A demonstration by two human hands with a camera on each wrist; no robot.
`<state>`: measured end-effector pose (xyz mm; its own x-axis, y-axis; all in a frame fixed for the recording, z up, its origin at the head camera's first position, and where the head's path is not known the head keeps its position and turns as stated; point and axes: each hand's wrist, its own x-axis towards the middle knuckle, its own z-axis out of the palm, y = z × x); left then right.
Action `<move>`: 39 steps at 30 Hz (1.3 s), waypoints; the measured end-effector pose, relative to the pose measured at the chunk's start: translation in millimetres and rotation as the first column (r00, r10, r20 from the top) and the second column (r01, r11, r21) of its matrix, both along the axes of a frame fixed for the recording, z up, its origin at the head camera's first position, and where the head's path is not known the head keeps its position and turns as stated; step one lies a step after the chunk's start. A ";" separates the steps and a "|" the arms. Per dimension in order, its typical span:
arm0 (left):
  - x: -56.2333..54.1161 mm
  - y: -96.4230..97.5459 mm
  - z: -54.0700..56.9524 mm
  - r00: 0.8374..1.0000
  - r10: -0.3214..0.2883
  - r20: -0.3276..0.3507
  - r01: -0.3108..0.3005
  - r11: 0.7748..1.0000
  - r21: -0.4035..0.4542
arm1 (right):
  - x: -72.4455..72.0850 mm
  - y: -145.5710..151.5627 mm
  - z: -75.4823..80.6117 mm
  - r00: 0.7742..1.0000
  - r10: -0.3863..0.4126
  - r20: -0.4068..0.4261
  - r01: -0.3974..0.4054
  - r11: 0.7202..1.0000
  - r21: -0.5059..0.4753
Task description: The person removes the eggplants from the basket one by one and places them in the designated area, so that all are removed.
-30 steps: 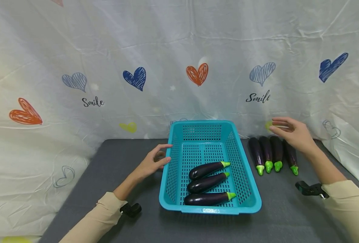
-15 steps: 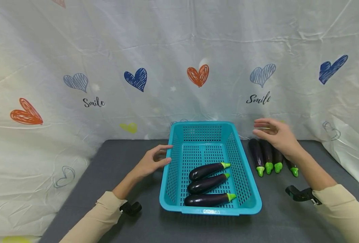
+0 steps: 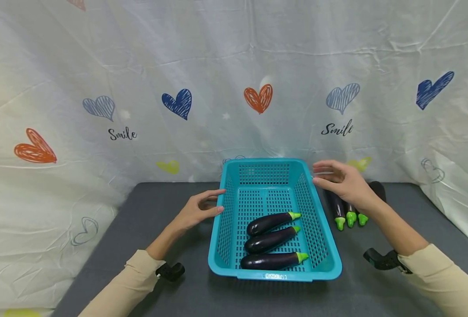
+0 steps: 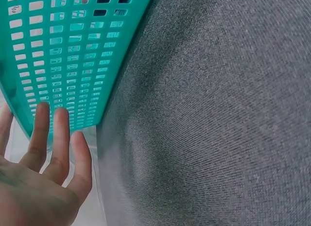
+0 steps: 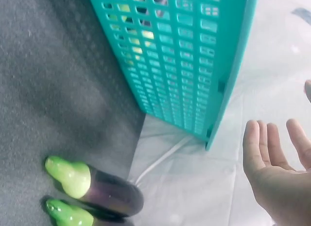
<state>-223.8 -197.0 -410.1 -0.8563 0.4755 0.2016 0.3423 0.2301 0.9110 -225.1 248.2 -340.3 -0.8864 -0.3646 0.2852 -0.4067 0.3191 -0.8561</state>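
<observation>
A heart-printed sheet (image 3: pixel 218 44) is hanging toward twelve o'clock, and a dark grey table (image 3: pixel 151 220) is stretching from its foot toward six. On the table a blue basket (image 3: pixel 264 171) is standing, its longer sides running from twelve to six; the other clock hours are being counted around it. Two beige sleeves (image 3: pixel 123 281) are showing at eight and four. At nine, the left hand (image 3: pixel 194 212) is spreading its slightly bent fingers, their tips lying at the rim; whether they are touching it, one cannot tell. At two, the right hand (image 3: pixel 346 182) is hovering just beside the rim, its fingers curving loosely, some lying close together. Three eggplants (image 3: pixel 270 240) are lying inside the basket, in its half toward six, their green stems pointing to about three. Outside, at three, more eggplants (image 3: pixel 335 207) are lying side by side, stems toward six, the right hand partly hiding them. Black cameras (image 3: pixel 171 272) are sitting at both wrists.
</observation>
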 end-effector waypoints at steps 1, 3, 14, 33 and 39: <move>0.0 0.0 -0.3 1.000 0.002 0.000 -0.002 1.000 -0.001 | 0.7 -1.6 -0.3 1.000 0.004 0.011 -0.004 1.000 -0.002; 0.0 0.1 -1.0 1.000 0.004 0.000 -0.004 1.000 0.001 | 2.6 -5.2 -0.5 0.999 0.021 0.024 -0.021 1.000 -0.017; 1.0 0.5 -3.0 1.000 0.018 -0.009 -0.018 1.000 -0.016 | 10.4 -25.9 -3.6 0.994 0.091 0.057 -0.092 0.996 0.010; 2.8 -0.1 -2.5 1.000 0.026 -0.006 -0.026 0.999 -0.019 | -0.4 -59.1 38.7 0.984 0.175 -0.023 -0.174 0.985 0.012; 2.2 1.0 -3.5 1.000 0.020 -0.014 -0.020 1.000 -0.015 | -0.5 -76.5 37.4 0.977 0.213 -0.015 -0.213 0.977 0.001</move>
